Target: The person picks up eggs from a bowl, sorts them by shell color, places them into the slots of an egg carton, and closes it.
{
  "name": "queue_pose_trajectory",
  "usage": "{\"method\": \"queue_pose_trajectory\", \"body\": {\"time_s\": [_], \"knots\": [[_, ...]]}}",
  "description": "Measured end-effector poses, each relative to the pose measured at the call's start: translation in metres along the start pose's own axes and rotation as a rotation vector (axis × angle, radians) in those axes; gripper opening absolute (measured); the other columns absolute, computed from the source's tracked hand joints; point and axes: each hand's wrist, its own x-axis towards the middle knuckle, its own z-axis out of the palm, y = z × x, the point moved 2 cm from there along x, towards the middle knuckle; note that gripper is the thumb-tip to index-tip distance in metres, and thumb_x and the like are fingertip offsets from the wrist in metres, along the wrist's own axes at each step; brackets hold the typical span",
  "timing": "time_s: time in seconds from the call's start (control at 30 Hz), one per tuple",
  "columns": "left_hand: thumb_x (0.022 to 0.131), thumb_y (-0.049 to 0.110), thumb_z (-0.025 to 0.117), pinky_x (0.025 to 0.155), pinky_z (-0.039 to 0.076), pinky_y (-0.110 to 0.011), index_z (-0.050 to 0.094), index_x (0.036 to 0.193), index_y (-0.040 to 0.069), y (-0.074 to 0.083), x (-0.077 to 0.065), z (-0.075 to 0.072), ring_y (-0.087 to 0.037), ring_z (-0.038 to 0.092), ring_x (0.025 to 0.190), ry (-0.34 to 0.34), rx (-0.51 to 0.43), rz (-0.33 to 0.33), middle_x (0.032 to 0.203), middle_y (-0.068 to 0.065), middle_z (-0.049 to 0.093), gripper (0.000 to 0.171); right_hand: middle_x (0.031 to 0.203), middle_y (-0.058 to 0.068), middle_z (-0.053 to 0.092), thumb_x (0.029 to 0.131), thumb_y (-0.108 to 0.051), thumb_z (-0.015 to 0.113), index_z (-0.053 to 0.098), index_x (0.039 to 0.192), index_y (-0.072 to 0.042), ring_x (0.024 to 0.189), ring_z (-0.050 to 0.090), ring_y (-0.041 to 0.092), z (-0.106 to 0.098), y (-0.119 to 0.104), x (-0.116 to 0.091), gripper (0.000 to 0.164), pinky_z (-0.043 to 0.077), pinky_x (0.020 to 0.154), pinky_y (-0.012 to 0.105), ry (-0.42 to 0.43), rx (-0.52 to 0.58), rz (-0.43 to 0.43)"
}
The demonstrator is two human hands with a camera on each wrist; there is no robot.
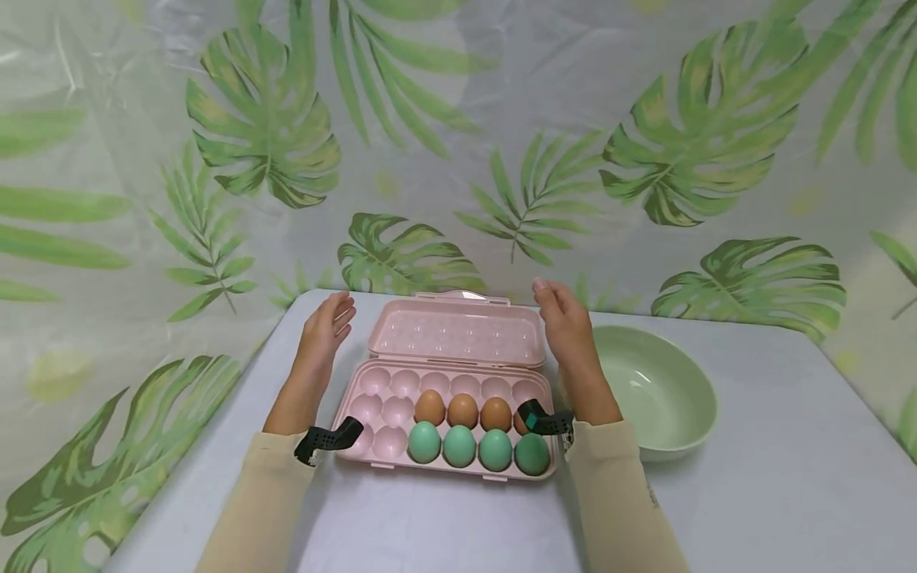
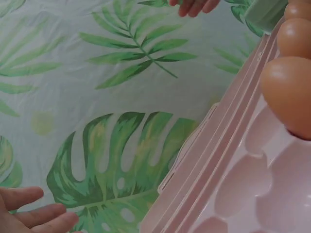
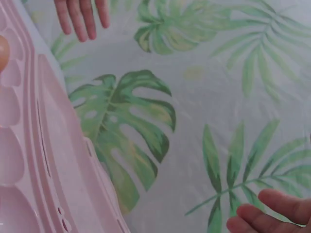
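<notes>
A pink egg box (image 1: pixel 444 376) lies with its lid (image 1: pixel 458 330) folded back. In its front row sit green eggs (image 1: pixel 459 446), several of them, toward the right. Behind these is a row of brown eggs (image 1: pixel 462 411), the rightmost partly hidden by a wrist camera. My left hand (image 1: pixel 325 333) is raised beside the lid's left edge, fingers extended and holding nothing. At the lid's right edge my right hand (image 1: pixel 566 326) is raised too, fingers straight and nothing held. The left wrist view shows left fingers (image 2: pixel 41 213) apart from the box; so do right fingers (image 3: pixel 265 218) in the right wrist view.
A light green bowl (image 1: pixel 662 390) stands right of the egg box, partly behind my right forearm. A white cloth covers the table (image 1: pixel 444 525). Behind its far edge hangs a leaf-patterned sheet (image 1: pixel 423 183).
</notes>
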Motion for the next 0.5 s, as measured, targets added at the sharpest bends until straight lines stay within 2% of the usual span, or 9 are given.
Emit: {"method": "queue_pose_trajectory", "body": {"time_s": [0.1, 0.23, 0.4, 0.5], "knots": [[0.104, 0.035, 0.033, 0.116, 0.024, -0.035, 0.03, 0.148, -0.001, 0.004, 0.006, 0.0, -0.025, 0.033, 0.14, 0.001, -0.047, 0.032, 0.151, -0.018, 0.033, 0.057, 0.142, 0.014, 0.047, 0.099, -0.05, 0.044, 0.047, 0.139, -0.003, 0.133, 0.041, 0.027, -0.003, 0.004, 0.007, 0.062, 0.032, 0.112, 0.038, 0.021, 0.052, 0.034], [0.105, 0.039, 0.026, 0.118, 0.019, -0.036, 0.023, 0.151, 0.001, 0.006, 0.011, 0.0, -0.025, 0.026, 0.143, -0.049, -0.054, 0.026, 0.155, -0.016, 0.026, 0.06, 0.149, 0.016, 0.038, 0.101, -0.048, 0.04, 0.039, 0.144, 0.0, 0.139, 0.033, 0.026, -0.003, 0.01, 0.011, 0.065, 0.026, 0.116, 0.037, 0.024, 0.113, 0.079], [0.104, 0.044, 0.02, 0.12, 0.009, -0.039, 0.015, 0.153, 0.002, 0.007, 0.015, 0.001, -0.029, 0.015, 0.146, -0.108, -0.025, -0.003, 0.159, -0.015, 0.016, 0.065, 0.153, 0.016, 0.03, 0.101, -0.051, 0.035, 0.031, 0.148, 0.0, 0.142, 0.026, 0.026, 0.001, 0.017, 0.015, 0.069, 0.021, 0.117, 0.038, 0.004, 0.145, 0.131], [0.103, 0.047, 0.019, 0.12, 0.005, -0.041, 0.012, 0.153, 0.001, 0.004, 0.018, 0.002, -0.03, 0.01, 0.147, -0.129, 0.015, -0.024, 0.16, -0.016, 0.012, 0.068, 0.154, 0.017, 0.028, 0.099, -0.056, 0.033, 0.029, 0.149, -0.002, 0.142, 0.024, 0.027, 0.005, 0.02, 0.016, 0.073, 0.02, 0.118, 0.039, -0.006, 0.107, 0.175]]}}
